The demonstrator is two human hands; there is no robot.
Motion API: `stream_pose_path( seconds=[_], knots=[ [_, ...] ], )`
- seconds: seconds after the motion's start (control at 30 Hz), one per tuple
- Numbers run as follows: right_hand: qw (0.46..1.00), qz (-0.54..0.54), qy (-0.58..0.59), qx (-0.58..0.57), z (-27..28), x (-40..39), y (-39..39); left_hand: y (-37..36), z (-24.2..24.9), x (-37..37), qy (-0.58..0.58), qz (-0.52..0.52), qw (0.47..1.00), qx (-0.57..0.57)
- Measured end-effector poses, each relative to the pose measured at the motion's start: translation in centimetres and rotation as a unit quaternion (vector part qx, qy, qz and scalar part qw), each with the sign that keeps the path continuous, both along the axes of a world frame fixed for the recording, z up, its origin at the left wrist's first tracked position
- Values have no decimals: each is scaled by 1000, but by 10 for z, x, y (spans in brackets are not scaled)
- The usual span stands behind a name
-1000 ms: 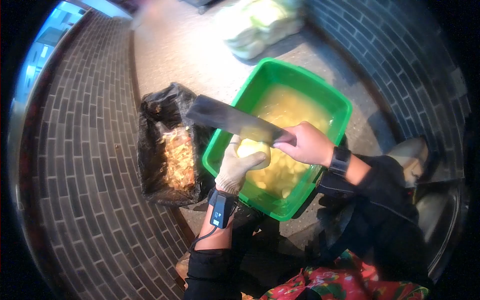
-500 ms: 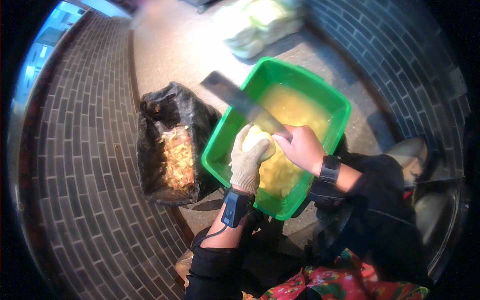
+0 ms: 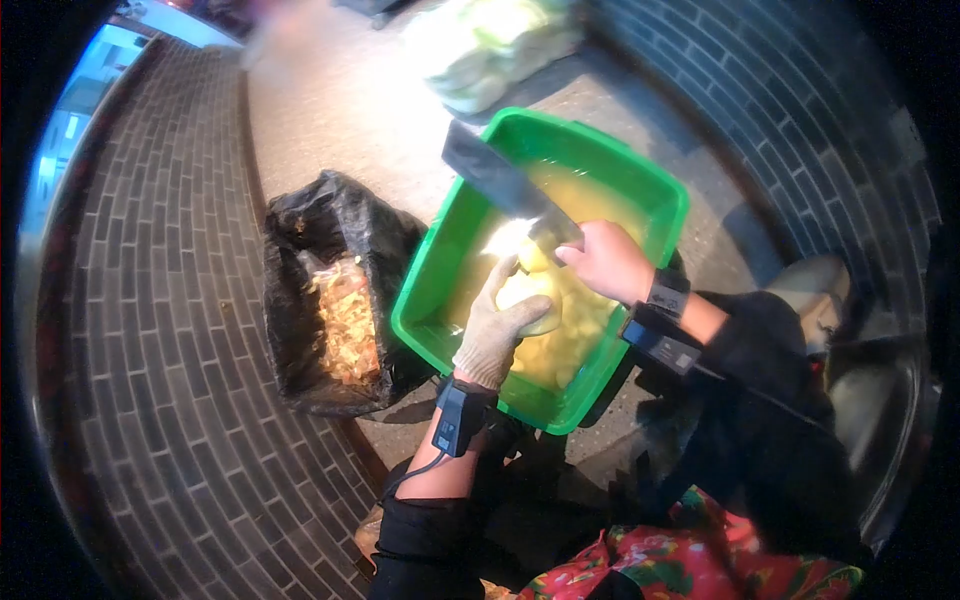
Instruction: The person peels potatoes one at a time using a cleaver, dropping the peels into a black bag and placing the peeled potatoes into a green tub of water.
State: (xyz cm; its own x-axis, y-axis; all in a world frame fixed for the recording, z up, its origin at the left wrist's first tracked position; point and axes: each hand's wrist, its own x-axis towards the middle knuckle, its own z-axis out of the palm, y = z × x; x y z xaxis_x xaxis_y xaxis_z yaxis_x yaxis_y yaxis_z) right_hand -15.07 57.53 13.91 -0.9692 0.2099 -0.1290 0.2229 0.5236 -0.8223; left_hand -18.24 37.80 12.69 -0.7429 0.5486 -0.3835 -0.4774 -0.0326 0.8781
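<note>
My left hand (image 3: 495, 325), in a pale knit glove, grips a peeled, pale yellow potato-like piece (image 3: 527, 299) over the green tub (image 3: 420, 325). My right hand (image 3: 607, 262) is bare and closed round the handle end of a wide-bladed cleaver (image 3: 497, 172). The blade points up and left across the tub, just above the held piece and apart from it. A smaller yellow piece (image 3: 533, 257) shows between the blade and my left hand. Below, cloudy yellow water and several pale pieces (image 3: 560, 350) lie in the tub.
Left of the tub stands a black plastic bag (image 3: 282, 300) with peelings (image 3: 348, 325) inside. A clear bag of pale green produce (image 3: 490, 50) sits on the floor beyond the tub. Brick-patterned surfaces (image 3: 150, 260) flank both sides. At the right is a shoe (image 3: 815, 295).
The cleaver and my right hand have moved up and away from the held piece, leaving a gap. My left hand has shifted slightly down. A smaller piece now shows below the blade.
</note>
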Motion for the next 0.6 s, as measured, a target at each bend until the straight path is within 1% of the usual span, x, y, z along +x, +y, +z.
stream_pose_path(
  seconds=[0.03, 0.1, 0.17, 0.23, 0.27, 0.33, 0.37, 0.4, 0.47, 0.5, 0.53, 0.6],
  knots=[
    [1000, -3, -2, 0, -2, -1, 2, -1, -2, -1, -28, -12, 1000, 4],
    [998, 23, -49, 31, -7, -3, 5, -3, -8, -3, -37, -11, 999, 3],
    [998, 14, -44, 36, -7, -2, 4, -4, -8, -4, -45, -8, 999, 1],
    [998, 7, -37, 42, -6, -3, 4, -5, 1, -6, -56, -9, 998, -26],
    [999, 7, -22, 24, -5, -3, 5, -7, 3, -7, -57, -9, 998, -26],
    [1000, 8, -7, 5, -6, -4, 7, -11, 6, -11, -127, 51, 990, 12],
    [1000, 13, 10, -15, -9, -4, 8, -11, 8, -11, -134, 76, 987, 34],
    [999, 18, 27, -36, -11, -4, 8, -16, 8, -16, -134, 76, 987, 34],
    [998, 28, 27, -52, -13, -4, 9, -22, 12, -27, -225, 78, 966, 97],
    [997, 39, 26, -69, -13, -4, 9, -22, 21, -24, -213, 106, 969, 67],
    [996, 41, 28, -69, -13, -4, 8, -23, 22, -25, -211, 108, 969, 68],
    [992, 62, 0, -112, -8, -4, 5, -28, 16, -30, -215, 92, 965, 116]
  ],
)
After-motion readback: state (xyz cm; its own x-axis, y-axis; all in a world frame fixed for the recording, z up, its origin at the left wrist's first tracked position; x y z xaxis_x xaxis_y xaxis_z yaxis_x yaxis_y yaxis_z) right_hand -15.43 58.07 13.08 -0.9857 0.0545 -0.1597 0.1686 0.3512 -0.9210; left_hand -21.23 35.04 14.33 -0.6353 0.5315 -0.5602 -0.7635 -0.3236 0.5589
